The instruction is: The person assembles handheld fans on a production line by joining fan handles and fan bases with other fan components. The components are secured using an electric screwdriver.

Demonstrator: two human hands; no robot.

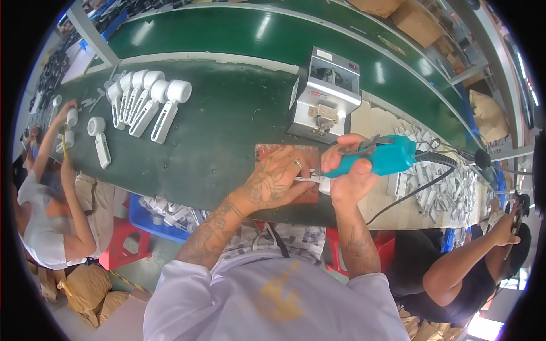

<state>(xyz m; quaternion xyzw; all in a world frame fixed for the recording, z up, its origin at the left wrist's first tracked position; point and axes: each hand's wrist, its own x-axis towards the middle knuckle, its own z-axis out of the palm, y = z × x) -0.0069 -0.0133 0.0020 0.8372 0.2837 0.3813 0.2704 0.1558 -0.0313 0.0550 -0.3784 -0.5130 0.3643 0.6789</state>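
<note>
My right hand (354,183) is wrapped round a teal electric screwdriver (388,156), which lies nearly level with its tip pointing left. A coiled black cord runs from its rear end. My left hand (280,175), with a ring on one finger, presses a white plastic part (324,184) from the left. The tip of the screwdriver is close to this part; whether they touch is hidden by my fingers. Beneath both hands lies a worn reddish-brown pad (310,198) on the green bench. Just beyond stands a grey and black screw feeder (329,94).
Several white round-headed handles (165,119) lie in a row at left, and one more handle (99,142) apart. A pile of white parts (438,184) covers the right side. A blue bin (139,216) sits below the bench edge. Co-workers sit on both sides.
</note>
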